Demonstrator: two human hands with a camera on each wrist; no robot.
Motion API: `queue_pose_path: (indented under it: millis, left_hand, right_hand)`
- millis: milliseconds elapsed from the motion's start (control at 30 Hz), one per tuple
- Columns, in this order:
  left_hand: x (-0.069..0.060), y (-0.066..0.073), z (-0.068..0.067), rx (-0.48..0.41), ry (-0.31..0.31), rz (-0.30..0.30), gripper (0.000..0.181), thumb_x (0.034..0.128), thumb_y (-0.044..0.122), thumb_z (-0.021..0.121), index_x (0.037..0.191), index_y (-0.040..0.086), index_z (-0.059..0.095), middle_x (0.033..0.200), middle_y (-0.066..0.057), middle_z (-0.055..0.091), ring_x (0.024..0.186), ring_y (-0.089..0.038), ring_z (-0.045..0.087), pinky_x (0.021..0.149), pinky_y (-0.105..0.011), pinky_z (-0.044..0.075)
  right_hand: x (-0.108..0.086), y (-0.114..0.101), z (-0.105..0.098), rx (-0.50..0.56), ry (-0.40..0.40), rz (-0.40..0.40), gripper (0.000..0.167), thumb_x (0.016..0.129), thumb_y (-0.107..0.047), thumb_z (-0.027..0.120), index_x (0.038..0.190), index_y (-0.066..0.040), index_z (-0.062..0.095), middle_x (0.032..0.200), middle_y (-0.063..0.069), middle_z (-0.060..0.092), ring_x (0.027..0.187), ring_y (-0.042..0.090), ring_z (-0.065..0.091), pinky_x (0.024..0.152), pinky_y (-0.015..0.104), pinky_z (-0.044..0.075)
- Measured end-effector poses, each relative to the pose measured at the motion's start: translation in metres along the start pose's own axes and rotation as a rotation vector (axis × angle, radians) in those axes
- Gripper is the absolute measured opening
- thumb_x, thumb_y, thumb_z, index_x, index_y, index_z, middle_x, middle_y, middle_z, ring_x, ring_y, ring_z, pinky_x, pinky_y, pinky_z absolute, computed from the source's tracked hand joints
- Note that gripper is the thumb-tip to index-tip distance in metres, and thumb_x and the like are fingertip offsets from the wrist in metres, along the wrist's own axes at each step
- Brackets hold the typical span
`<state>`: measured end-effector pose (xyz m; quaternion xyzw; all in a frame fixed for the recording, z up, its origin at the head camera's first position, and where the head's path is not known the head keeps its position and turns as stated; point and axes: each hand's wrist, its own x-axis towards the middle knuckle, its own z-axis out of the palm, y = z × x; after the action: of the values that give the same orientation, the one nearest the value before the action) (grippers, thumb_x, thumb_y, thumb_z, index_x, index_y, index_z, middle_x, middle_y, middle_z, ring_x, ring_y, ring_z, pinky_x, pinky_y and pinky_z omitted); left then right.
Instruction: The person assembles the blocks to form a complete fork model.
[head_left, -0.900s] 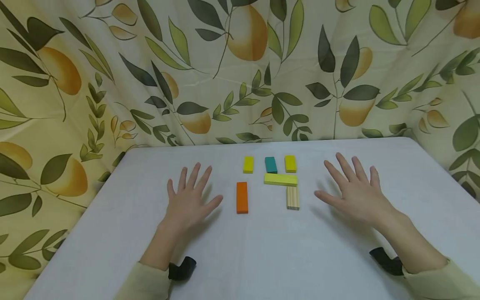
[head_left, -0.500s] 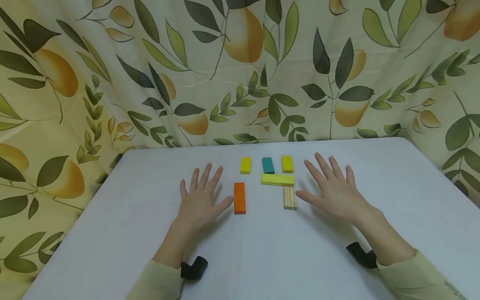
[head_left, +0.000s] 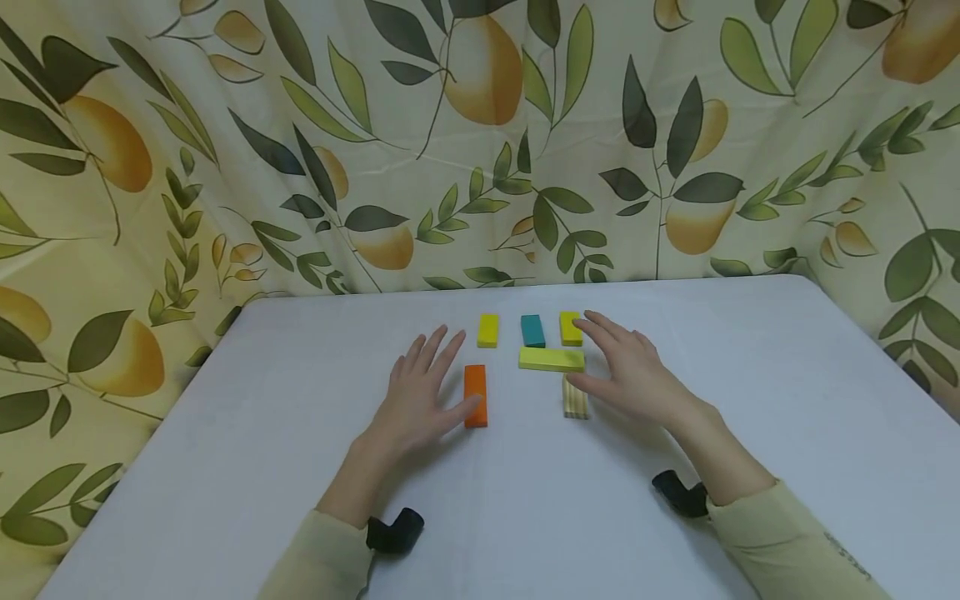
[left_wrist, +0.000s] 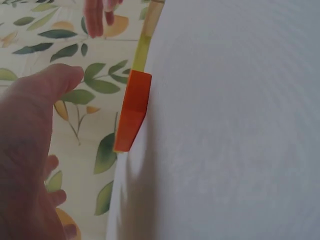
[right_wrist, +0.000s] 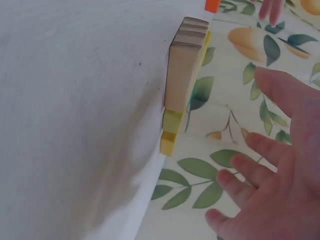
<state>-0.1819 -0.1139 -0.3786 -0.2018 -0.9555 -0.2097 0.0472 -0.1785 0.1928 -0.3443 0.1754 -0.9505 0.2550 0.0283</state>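
My left hand [head_left: 416, 406] hovers with its fingers spread, and its thumb passes over the lower part of an orange block [head_left: 475, 382]. In the left wrist view a gap shows between that thumb and the orange block [left_wrist: 134, 110]. My right hand [head_left: 637, 379] has extended, slightly bent fingers. Its thumb covers the top of a striped wooden block [head_left: 575, 404], and its fingertips overlap the right-hand yellow block [head_left: 570, 330]. From the right wrist, the hand [right_wrist: 272, 185] appears apart from the wooden block [right_wrist: 184, 75]. Between the hands lies a long lime-yellow block [head_left: 551, 359].
A teal block [head_left: 532, 331] and another yellow block [head_left: 487, 331] lie in the back row. White cloth covers the table [head_left: 495, 517]. Behind it hangs a leaf-and-fruit patterned curtain [head_left: 480, 208]. Black wrist devices [head_left: 397, 532] sit near both sleeves.
Both hands have moved inward toward the blocks, the right one leftward and the left one rightward. Their spread fingers have drawn closer together. The blocks keep their arrangement.
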Motion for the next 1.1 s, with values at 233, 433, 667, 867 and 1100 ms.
queue_pose_path:
  millis: [233,433,667,867,1100]
  left_hand:
    - [0.004,-0.005,0.005,-0.124,0.024,0.087,0.087,0.0908,0.048,0.068,0.162,0.029,0.023,0.167,0.000,0.018,0.151,-0.030,0.017,0.115,-0.059,0.021]
    - [0.006,-0.012,0.010,-0.239,0.004,0.107,0.084,0.0896,0.043,0.072,0.161,0.027,0.029,0.165,0.001,0.021,0.149,-0.022,0.020,0.110,-0.059,0.032]
    - [0.008,-0.018,0.017,-0.294,-0.054,0.116,0.085,0.0850,0.045,0.078,0.158,0.029,0.036,0.163,0.008,0.023,0.147,-0.019,0.023,0.109,-0.059,0.033]
    - [0.010,-0.021,0.020,-0.284,-0.062,0.165,0.083,0.0831,0.046,0.079,0.154,0.026,0.042,0.160,0.007,0.030,0.145,-0.017,0.027,0.111,-0.054,0.033]
    - [0.012,-0.024,0.020,-0.287,-0.065,0.202,0.076,0.0832,0.043,0.079,0.149,0.024,0.048,0.156,0.006,0.036,0.143,-0.015,0.030,0.112,-0.050,0.033]
  right_hand:
    - [0.012,-0.001,0.006,0.155,-0.010,0.022,0.070,0.093,-0.024,0.073,0.153,-0.006,0.040,0.157,0.020,0.036,0.143,0.042,0.032,0.111,0.062,0.028]
    - [0.018,0.005,0.009,0.242,-0.016,0.016,0.069,0.093,-0.025,0.074,0.152,-0.007,0.042,0.152,0.018,0.043,0.136,0.040,0.042,0.108,0.060,0.035]
    - [0.026,0.022,0.010,0.301,-0.018,0.008,0.063,0.093,-0.021,0.074,0.148,-0.006,0.047,0.144,0.015,0.052,0.129,0.035,0.047,0.107,0.054,0.038]
    - [0.029,0.032,0.014,0.333,-0.034,0.015,0.058,0.093,-0.017,0.074,0.144,-0.005,0.051,0.139,0.016,0.056,0.126,0.035,0.048,0.108,0.054,0.037]
    - [0.029,0.040,0.017,0.349,-0.080,0.095,0.051,0.094,-0.020,0.072,0.140,-0.008,0.054,0.139,0.012,0.056,0.127,0.036,0.049,0.108,0.055,0.037]
